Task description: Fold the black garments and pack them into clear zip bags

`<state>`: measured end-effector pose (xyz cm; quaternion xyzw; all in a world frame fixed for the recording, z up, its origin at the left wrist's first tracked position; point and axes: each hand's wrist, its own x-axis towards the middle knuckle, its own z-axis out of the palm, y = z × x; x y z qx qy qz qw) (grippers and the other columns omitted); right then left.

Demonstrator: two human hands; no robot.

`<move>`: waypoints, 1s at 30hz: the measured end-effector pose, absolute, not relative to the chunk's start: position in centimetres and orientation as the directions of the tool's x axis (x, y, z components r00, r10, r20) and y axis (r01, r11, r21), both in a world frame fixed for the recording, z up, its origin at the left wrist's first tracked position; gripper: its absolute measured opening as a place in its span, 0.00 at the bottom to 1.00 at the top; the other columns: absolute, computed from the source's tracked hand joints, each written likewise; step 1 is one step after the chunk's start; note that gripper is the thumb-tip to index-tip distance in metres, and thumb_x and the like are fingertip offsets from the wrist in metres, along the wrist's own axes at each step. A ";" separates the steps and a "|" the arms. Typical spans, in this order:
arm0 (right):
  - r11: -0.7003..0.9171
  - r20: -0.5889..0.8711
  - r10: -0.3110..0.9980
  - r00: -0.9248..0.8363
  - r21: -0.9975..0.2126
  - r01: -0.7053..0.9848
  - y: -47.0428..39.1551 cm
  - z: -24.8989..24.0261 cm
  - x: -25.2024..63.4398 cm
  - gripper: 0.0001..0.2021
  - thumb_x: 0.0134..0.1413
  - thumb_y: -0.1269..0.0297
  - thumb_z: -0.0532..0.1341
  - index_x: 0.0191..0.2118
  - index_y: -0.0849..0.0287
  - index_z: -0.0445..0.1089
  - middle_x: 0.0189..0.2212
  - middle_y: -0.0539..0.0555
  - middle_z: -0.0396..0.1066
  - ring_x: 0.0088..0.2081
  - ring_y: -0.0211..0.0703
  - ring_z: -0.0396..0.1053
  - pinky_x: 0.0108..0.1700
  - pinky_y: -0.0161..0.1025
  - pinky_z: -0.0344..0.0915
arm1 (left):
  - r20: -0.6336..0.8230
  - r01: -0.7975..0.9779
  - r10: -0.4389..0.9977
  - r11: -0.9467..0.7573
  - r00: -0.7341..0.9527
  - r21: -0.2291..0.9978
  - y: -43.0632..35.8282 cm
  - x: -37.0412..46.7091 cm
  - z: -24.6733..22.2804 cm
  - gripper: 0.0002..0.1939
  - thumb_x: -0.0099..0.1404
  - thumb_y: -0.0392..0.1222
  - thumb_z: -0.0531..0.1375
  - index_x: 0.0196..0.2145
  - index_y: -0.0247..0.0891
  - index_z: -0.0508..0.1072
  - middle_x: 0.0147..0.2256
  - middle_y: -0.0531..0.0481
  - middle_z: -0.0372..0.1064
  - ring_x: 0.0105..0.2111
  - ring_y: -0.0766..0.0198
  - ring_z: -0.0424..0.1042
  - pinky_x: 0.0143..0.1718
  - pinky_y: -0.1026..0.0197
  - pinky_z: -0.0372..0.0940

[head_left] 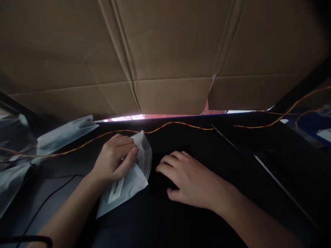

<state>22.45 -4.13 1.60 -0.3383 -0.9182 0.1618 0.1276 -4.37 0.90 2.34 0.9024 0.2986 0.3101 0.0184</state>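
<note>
Grips a plastic bag (133,182) on the black worktop (160,224) with a curled left hand (116,156), seemingly to steady it, and arches a half-open right hand (186,177) nearby, too dark beneath to tell if holding anything.

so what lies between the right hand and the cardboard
In the head view, a twisted red and yellow wire crosses the black surface, near its blue edge, between the right hand and the cardboard.

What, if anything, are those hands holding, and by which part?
The left hand holds a translucent, barcode-labelled plastic bag near its flared end. Whether the right hand holds anything cannot be told.
</note>
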 end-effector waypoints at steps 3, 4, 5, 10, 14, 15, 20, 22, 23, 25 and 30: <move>0.744 0.152 0.663 -0.733 -0.239 0.624 -3.8 1.2 21.5 0.10 0.60 0.73 0.68 0.47 0.61 0.76 0.43 0.59 0.80 0.44 0.56 0.76 0.47 0.53 0.72 | 0.521 0.533 0.556 -0.819 0.647 0.212 1.0 -4.4 2.3 0.18 0.75 0.31 0.52 0.26 0.42 0.60 0.24 0.55 0.60 0.25 0.62 0.61 0.34 0.52 0.56; 0.734 0.168 0.675 -0.719 -0.252 0.630 -3.6 1.2 21.5 0.10 0.60 0.73 0.68 0.47 0.61 0.76 0.42 0.58 0.80 0.43 0.55 0.77 0.46 0.53 0.72 | 0.512 0.536 0.559 -0.817 0.652 0.210 1.0 -4.5 2.3 0.18 0.75 0.31 0.52 0.26 0.42 0.60 0.24 0.55 0.61 0.26 0.62 0.61 0.35 0.52 0.56; 0.710 0.190 0.699 -0.689 -0.297 0.638 -3.3 1.1 21.7 0.11 0.59 0.73 0.68 0.47 0.61 0.76 0.42 0.57 0.80 0.43 0.55 0.77 0.47 0.53 0.72 | 0.503 0.540 0.563 -0.815 0.656 0.209 1.0 -4.6 2.3 0.18 0.75 0.31 0.52 0.26 0.42 0.60 0.24 0.54 0.61 0.26 0.62 0.61 0.35 0.52 0.56; 0.476 0.405 0.877 -0.259 -0.653 0.590 -1.9 1.8 23.5 0.16 0.57 0.73 0.68 0.51 0.54 0.75 0.45 0.53 0.82 0.44 0.50 0.80 0.47 0.47 0.74 | 0.467 0.541 0.584 -0.806 0.664 0.239 1.1 -4.2 2.4 0.18 0.75 0.33 0.52 0.26 0.42 0.61 0.25 0.53 0.62 0.27 0.61 0.62 0.35 0.51 0.55; 0.536 0.516 0.837 -0.182 -0.708 0.459 -2.1 2.4 23.3 0.18 0.59 0.72 0.67 0.54 0.53 0.73 0.48 0.54 0.81 0.48 0.49 0.78 0.53 0.48 0.74 | 0.471 0.507 0.603 -0.797 0.644 0.328 0.5 -2.8 1.8 0.17 0.76 0.37 0.51 0.27 0.42 0.63 0.26 0.52 0.63 0.28 0.60 0.62 0.35 0.52 0.56; 0.571 0.502 0.819 -0.276 -0.677 0.465 -2.4 2.4 23.0 0.18 0.60 0.71 0.67 0.55 0.53 0.74 0.49 0.55 0.80 0.49 0.50 0.77 0.54 0.49 0.74 | 0.484 0.497 0.608 -0.793 0.629 0.351 0.3 -2.4 1.5 0.17 0.77 0.38 0.51 0.28 0.42 0.63 0.27 0.52 0.63 0.28 0.59 0.62 0.34 0.52 0.57; 0.676 0.227 0.706 -0.671 -0.500 0.542 -3.8 1.7 21.6 0.15 0.69 0.55 0.66 0.53 0.59 0.77 0.54 0.60 0.77 0.58 0.59 0.69 0.62 0.59 0.68 | 0.519 0.433 0.663 -0.747 0.539 0.505 -0.4 -1.2 0.4 0.18 0.82 0.39 0.44 0.31 0.42 0.60 0.29 0.52 0.59 0.31 0.60 0.63 0.34 0.55 0.60; 0.694 0.181 0.669 -0.721 -0.499 0.519 -3.9 1.4 21.6 0.15 0.73 0.55 0.63 0.53 0.59 0.78 0.57 0.60 0.77 0.63 0.59 0.67 0.66 0.60 0.64 | 0.518 0.400 0.674 -0.734 0.527 0.548 -0.5 -1.1 0.1 0.19 0.83 0.41 0.43 0.31 0.42 0.60 0.29 0.52 0.58 0.30 0.61 0.62 0.34 0.56 0.59; 0.707 0.177 0.645 -0.743 -0.506 0.494 -3.9 1.3 21.6 0.14 0.74 0.56 0.61 0.53 0.59 0.78 0.58 0.60 0.77 0.64 0.58 0.66 0.67 0.58 0.63 | 0.516 0.383 0.674 -0.732 0.529 0.564 -0.5 -1.1 0.1 0.20 0.83 0.42 0.43 0.31 0.42 0.60 0.29 0.52 0.58 0.30 0.61 0.62 0.34 0.56 0.59; 0.744 0.201 0.592 -0.781 -0.509 0.433 -3.9 1.1 21.6 0.14 0.74 0.59 0.60 0.55 0.60 0.77 0.59 0.59 0.77 0.67 0.56 0.64 0.70 0.55 0.60 | 0.509 0.347 0.663 -0.735 0.549 0.582 -0.7 -0.9 0.1 0.21 0.83 0.44 0.43 0.31 0.41 0.60 0.29 0.52 0.59 0.30 0.60 0.62 0.35 0.55 0.60; 0.720 0.267 0.656 -0.706 -0.503 0.479 -4.4 -0.3 19.9 0.13 0.73 0.66 0.57 0.54 0.61 0.76 0.56 0.62 0.78 0.62 0.55 0.69 0.69 0.55 0.59 | 0.484 0.290 0.629 -0.744 0.609 0.602 -1.6 0.3 0.5 0.19 0.83 0.46 0.45 0.32 0.41 0.62 0.31 0.51 0.61 0.33 0.58 0.63 0.39 0.52 0.61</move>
